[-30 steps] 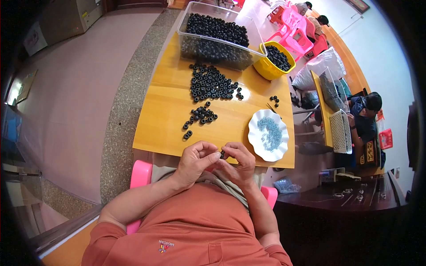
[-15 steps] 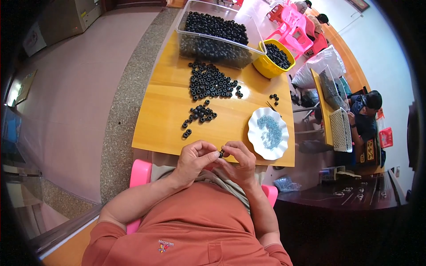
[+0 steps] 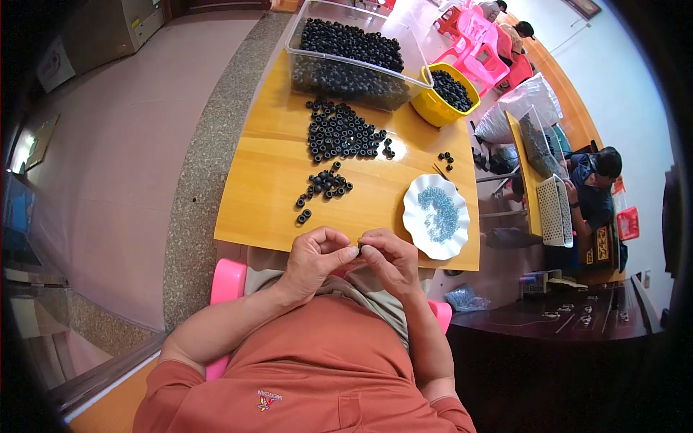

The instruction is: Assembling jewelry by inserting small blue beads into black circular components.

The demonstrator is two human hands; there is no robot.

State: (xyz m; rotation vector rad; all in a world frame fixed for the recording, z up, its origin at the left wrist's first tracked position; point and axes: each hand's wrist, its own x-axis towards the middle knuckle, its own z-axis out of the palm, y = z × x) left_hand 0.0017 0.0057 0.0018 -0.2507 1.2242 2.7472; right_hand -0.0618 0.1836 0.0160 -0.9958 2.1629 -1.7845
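Note:
Close to the table's near edge, my left hand [image 3: 315,265] and my right hand [image 3: 392,264] meet at the fingertips. Pinched between their thumbs and fingers is a small black ring-shaped part [image 3: 360,248], mostly covered by the fingers. Ahead of my left hand lies a small loose group of black ring-shaped parts [image 3: 330,185]. Beyond it spreads a larger patch of the same parts [image 3: 339,133], many with their holes up. Just right of my right hand stands a white scalloped plate [image 3: 413,224] bearing tiny clear bluish pieces [image 3: 439,213].
A clear plastic bin [image 3: 404,85] full of black parts stands at the table's far end, beside a yellow tub [image 3: 431,110] of them. Tweezers [image 3: 439,172] and a few black parts [image 3: 446,159] lie behind the plate. A person [image 3: 595,184] sits at another table, right.
My right thumb has come up over the black part, and the right fingers have shifted round it, so less of it shows. My left hand has barely moved.

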